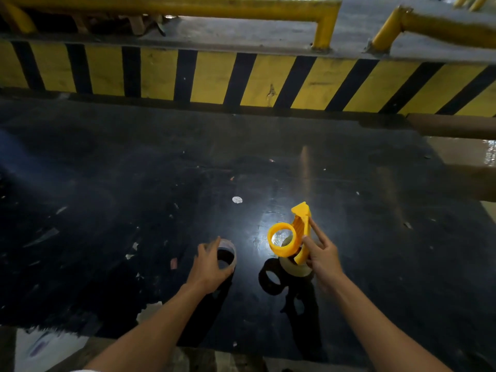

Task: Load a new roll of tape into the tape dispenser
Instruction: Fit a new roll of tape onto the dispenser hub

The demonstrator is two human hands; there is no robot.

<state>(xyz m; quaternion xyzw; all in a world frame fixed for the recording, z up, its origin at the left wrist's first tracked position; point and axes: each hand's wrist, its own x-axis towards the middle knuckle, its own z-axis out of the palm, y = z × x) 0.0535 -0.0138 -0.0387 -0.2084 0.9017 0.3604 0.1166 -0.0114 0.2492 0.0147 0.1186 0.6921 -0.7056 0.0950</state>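
Note:
My right hand (pixel 323 257) grips a yellow plastic tape dispenser (pixel 291 237), holding it upright above the dark table; its empty round hub faces left toward me. Just beneath it a pale roll of tape (pixel 298 268) lies flat on the table, partly hidden by the dispenser. My left hand (pixel 210 265) is closed around a clear roll of tape (pixel 228 253), which stands on the table surface to the left of the dispenser.
The dark glossy table (pixel 188 183) carries scattered scraps of paper and tape, including a small white disc (pixel 237 200). A yellow-and-black striped barrier (pixel 241 76) runs across the back, with yellow rails (pixel 326 25) above. A brown surface (pixel 461 157) lies at the right.

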